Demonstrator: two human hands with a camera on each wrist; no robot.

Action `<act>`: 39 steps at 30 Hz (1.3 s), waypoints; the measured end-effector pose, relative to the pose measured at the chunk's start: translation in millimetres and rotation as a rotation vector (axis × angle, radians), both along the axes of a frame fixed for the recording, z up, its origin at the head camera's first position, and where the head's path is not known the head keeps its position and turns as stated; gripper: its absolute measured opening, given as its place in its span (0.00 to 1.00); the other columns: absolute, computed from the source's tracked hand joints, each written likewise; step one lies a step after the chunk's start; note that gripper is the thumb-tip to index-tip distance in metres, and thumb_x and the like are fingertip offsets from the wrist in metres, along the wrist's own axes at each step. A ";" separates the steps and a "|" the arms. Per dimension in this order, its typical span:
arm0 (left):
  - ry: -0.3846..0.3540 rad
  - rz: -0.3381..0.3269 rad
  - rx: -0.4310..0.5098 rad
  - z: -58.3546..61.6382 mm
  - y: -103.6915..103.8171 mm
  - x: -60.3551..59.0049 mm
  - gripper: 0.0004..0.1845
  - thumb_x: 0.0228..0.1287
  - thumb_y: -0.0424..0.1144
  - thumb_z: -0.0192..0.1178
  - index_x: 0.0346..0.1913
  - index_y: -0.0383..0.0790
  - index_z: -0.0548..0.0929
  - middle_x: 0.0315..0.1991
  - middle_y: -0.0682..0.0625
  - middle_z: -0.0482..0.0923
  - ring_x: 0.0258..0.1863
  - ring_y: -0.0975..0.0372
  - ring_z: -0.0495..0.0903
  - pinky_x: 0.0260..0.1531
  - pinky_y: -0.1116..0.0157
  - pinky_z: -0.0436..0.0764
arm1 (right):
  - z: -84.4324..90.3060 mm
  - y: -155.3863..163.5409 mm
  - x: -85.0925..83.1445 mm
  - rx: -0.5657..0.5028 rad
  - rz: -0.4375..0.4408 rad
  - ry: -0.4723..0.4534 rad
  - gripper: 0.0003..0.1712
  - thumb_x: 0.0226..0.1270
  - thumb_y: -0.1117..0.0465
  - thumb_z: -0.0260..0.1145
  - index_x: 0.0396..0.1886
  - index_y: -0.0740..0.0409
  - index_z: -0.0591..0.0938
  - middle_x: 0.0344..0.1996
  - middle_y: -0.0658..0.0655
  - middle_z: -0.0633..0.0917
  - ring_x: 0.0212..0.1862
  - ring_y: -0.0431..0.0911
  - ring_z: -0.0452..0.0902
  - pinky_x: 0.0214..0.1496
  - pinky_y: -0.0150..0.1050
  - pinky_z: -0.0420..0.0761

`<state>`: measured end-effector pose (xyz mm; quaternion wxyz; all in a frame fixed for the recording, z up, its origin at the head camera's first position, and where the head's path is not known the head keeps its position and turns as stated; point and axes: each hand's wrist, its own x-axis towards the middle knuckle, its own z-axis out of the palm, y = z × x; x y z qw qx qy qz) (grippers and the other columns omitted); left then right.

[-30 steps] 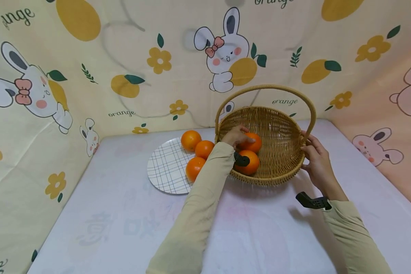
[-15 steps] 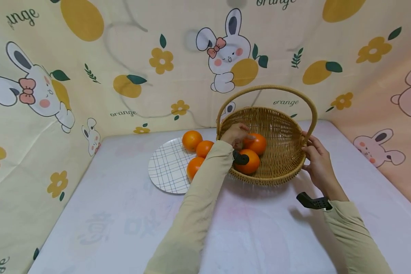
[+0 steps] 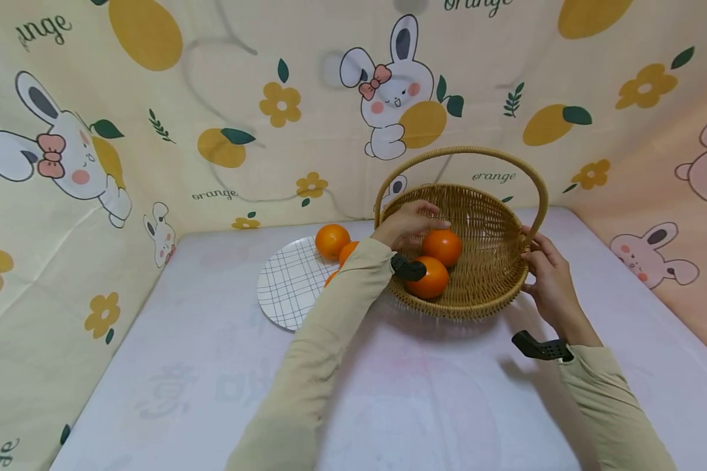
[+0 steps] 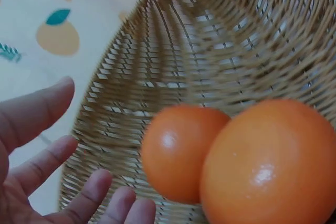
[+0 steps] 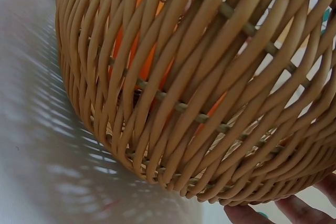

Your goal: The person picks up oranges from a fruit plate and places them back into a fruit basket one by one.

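1. Oranges, from the head view: two lie in the wicker basket (image 3: 483, 261), the far orange (image 3: 442, 246) and the near orange (image 3: 429, 277). Three more are on the checked plate (image 3: 289, 284), partly behind my sleeve. My left hand (image 3: 409, 222) is above the basket, fingers relaxed, holding nothing. My right hand (image 3: 544, 271) grips the basket's right rim.
2. Left wrist view: two oranges touch each other; my fingers (image 4: 37, 114) are spread.
3. Right wrist view: basket wall (image 5: 199, 77), orange visible through it.
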<state>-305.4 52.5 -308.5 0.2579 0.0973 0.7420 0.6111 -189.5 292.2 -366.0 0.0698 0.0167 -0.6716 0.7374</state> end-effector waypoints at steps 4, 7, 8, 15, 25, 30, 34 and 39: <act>0.040 -0.048 0.046 7.5 -3.0 4.6 0.28 0.64 0.41 0.66 0.65 0.40 0.71 0.55 0.49 0.70 0.55 0.48 0.72 0.55 0.50 0.74 | -0.6 0.5 -0.2 -0.016 0.013 0.005 0.27 0.78 0.61 0.46 0.74 0.47 0.61 0.70 0.59 0.56 0.67 0.59 0.52 0.36 0.31 0.79; 0.077 -0.067 0.067 12.4 -7.1 10.2 0.25 0.65 0.43 0.64 0.63 0.41 0.73 0.53 0.51 0.71 0.51 0.51 0.72 0.52 0.54 0.76 | -0.6 0.6 -0.1 -0.013 0.016 0.000 0.27 0.79 0.60 0.46 0.74 0.46 0.61 0.70 0.59 0.56 0.68 0.58 0.52 0.36 0.31 0.79; 0.098 -0.074 0.069 14.0 -9.1 12.8 0.24 0.66 0.44 0.64 0.62 0.41 0.73 0.52 0.52 0.72 0.49 0.52 0.73 0.50 0.56 0.77 | -0.5 0.6 0.0 -0.013 0.016 -0.001 0.27 0.79 0.60 0.46 0.74 0.46 0.61 0.70 0.59 0.56 0.67 0.58 0.52 0.36 0.31 0.79; 0.269 -0.090 0.114 22.5 -32.7 36.2 0.18 0.68 0.41 0.61 0.58 0.40 0.76 0.44 0.44 0.75 0.36 0.60 0.75 0.39 0.64 0.78 | -0.6 0.0 -0.3 -0.017 0.014 -0.001 0.27 0.78 0.60 0.46 0.74 0.46 0.62 0.70 0.59 0.56 0.67 0.57 0.53 0.36 0.32 0.79; 0.492 -0.017 0.209 20.5 -75.8 59.7 0.15 0.66 0.33 0.62 0.53 0.32 0.77 0.50 0.39 0.75 0.46 0.55 0.76 0.42 0.65 0.77 | -1.6 0.8 -0.4 0.002 0.003 -0.006 0.27 0.79 0.60 0.45 0.74 0.45 0.61 0.71 0.59 0.55 0.66 0.58 0.54 0.35 0.33 0.80; 0.526 0.077 0.176 15.9 -108.5 68.4 0.14 0.64 0.31 0.62 0.52 0.34 0.77 0.47 0.40 0.75 0.43 0.53 0.75 0.41 0.65 0.76 | -2.5 0.6 -1.3 -0.002 0.007 -0.009 0.26 0.79 0.60 0.45 0.74 0.44 0.62 0.72 0.59 0.55 0.67 0.57 0.53 0.35 0.32 0.80; 0.529 0.149 0.151 9.3 -137.6 72.2 0.15 0.64 0.32 0.63 0.53 0.35 0.77 0.44 0.44 0.75 0.44 0.50 0.75 0.44 0.62 0.75 | -3.4 1.1 -2.2 -0.014 0.013 -0.004 0.26 0.79 0.60 0.46 0.74 0.45 0.62 0.71 0.59 0.55 0.67 0.57 0.53 0.35 0.33 0.81; 0.497 0.226 0.122 -2.3 -162.9 75.3 0.15 0.64 0.32 0.63 0.53 0.36 0.77 0.47 0.42 0.73 0.46 0.50 0.73 0.47 0.60 0.72 | -4.0 2.2 -3.2 -0.026 0.019 0.000 0.26 0.79 0.61 0.45 0.74 0.45 0.61 0.71 0.59 0.54 0.68 0.57 0.53 0.35 0.33 0.80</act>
